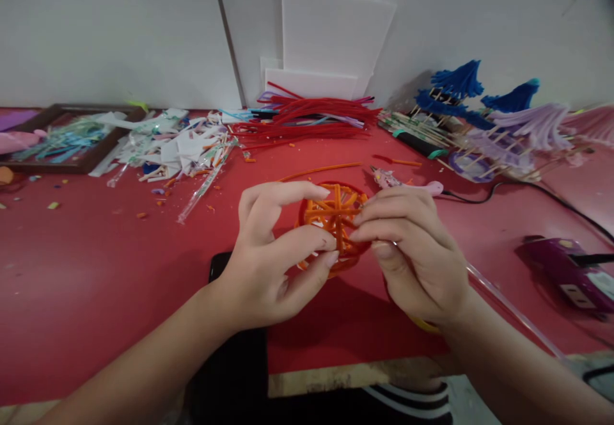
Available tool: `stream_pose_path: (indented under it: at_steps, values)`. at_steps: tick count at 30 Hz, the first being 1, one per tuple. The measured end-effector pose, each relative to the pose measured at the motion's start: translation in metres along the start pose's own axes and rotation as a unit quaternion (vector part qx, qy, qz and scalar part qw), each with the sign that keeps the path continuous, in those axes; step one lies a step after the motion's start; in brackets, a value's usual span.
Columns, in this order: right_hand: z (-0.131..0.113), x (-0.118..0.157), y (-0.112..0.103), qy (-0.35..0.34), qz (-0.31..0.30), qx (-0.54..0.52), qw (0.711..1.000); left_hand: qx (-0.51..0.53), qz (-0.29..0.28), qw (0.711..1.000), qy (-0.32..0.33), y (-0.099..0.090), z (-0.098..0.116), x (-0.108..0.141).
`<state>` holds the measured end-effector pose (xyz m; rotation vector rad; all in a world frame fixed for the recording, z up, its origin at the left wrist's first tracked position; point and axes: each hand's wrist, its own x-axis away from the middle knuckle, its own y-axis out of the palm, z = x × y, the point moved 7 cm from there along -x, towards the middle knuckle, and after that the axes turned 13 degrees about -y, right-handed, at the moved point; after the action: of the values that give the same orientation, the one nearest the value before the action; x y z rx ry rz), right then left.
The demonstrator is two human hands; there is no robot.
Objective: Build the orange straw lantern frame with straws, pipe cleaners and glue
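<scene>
Between my hands is a round, cage-like frame of orange pipe cleaners (pixel 338 211), with spokes crossing at its top. My left hand (pixel 268 258) grips its near left side, the thumb and a lower finger on the rim and the index finger curved over the far edge. On the right side, the fingertips of my right hand (pixel 417 252) are closed together against the rim. Whether they also pinch a small piece is hidden. A loose orange pipe cleaner (pixel 319 170) lies just behind the frame. The pink glue gun (pixel 407 183) rests beyond my right hand.
Red pipe cleaners (pixel 307 121) are heaped at the back. Paper and plastic scraps (pixel 185 146) lie left, by a brown frame (pixel 74 166). Blue and lilac tasselled models (pixel 522 124) stand right, near a purple power strip (pixel 570 271). A black cord (pixel 542 191) crosses there.
</scene>
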<state>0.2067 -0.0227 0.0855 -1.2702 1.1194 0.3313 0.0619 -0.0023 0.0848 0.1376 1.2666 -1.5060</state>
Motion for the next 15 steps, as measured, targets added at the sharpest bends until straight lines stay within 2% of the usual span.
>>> stream_pose_path:
  at_steps: [7, 15]
  values:
    - [-0.0011, -0.001, -0.0063, -0.025, 0.018, 0.005, 1.0, 0.027, -0.015, 0.999, -0.02, 0.0042, -0.0057, 0.0023]
    - [-0.0088, 0.0011, -0.0036, -0.076, 0.014, 0.028, 0.997, 0.008, 0.011, 1.0, -0.024, 0.0041, -0.0073, 0.0079]
